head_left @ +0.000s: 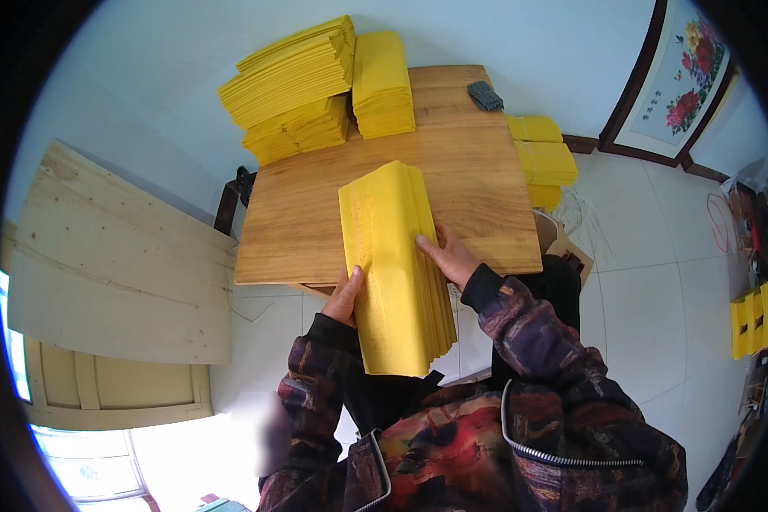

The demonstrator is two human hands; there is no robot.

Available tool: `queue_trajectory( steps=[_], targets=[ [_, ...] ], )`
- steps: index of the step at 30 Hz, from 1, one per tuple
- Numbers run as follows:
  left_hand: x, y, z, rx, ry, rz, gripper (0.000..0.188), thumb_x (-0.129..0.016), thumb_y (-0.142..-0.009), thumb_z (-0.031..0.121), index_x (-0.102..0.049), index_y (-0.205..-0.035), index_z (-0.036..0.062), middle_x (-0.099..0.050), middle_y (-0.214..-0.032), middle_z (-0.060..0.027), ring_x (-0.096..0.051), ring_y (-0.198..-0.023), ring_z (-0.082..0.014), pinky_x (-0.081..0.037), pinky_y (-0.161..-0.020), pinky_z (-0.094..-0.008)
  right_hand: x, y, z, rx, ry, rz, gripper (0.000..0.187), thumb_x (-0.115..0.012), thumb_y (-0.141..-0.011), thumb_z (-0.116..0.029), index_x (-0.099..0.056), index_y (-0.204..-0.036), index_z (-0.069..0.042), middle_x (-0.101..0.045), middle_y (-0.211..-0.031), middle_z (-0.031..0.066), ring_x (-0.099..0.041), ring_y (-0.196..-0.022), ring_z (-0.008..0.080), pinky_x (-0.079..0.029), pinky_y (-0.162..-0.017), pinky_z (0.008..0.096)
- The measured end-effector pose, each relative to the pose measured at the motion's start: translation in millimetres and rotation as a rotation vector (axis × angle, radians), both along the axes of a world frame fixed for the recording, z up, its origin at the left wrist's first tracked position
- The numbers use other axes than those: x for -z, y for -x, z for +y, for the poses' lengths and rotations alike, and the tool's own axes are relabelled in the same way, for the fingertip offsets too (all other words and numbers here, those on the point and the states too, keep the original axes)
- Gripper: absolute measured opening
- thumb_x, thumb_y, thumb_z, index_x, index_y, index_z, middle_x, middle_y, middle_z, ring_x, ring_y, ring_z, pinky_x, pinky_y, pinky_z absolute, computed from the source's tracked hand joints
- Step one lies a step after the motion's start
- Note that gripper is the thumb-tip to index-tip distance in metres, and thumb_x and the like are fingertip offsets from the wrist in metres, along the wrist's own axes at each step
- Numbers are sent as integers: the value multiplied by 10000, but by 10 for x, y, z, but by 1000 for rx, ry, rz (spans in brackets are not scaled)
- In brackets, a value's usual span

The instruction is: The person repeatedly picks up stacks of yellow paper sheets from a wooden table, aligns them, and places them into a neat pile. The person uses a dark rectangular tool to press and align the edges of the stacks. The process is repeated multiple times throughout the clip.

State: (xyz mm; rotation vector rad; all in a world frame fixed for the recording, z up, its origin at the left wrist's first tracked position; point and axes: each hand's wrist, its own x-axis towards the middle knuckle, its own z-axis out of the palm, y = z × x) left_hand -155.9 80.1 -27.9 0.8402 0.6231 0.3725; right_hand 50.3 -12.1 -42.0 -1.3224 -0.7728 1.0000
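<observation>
1. Pale wall (pixel 435 34) stands behind the wooden bench (pixel 474 175); yellow stacks (pixel 382 90) occupy the bench's far-left corner.
2. Yellow layered bundle (pixel 388 273): held across the bench's near edge.
3. Left hand (pixel 344 299) and right hand (pixel 454 258) grasp its opposite long sides, thumbs uppermost.
4. Step in hand, as I judge it: steadying the bundle.
5. Next move likely calls for even two-sided pressure; layers toward the bench's right look loose.
</observation>
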Motion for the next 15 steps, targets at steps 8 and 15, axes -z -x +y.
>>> queue_trajectory(
  steps=[8, 15],
  targets=[
    [-14, -52, 41, 17, -66, -49, 667, -635, -838, 297, -290, -1352, 49, -486, -1246, -101, -497, -1109, -201, -441, -901, -338, -42, -182, 40, -218, 176, 420, 570, -540, -878, -430, -434, -1251, -12, -560, -1161, 107, -561, -1026, 180, -451, -884, 313],
    [-103, -161, 1, -15, -162, -41, 637, -667, -815, 194, -316, -1322, 36, -511, -1211, -114, -521, -1075, -208, -461, -872, -346, -56, -154, 37, -200, -112, 616, 595, -437, -904, -503, -426, -1275, -37, -535, -1216, 100, -534, -1074, 190, -446, -900, 333]
  ],
)
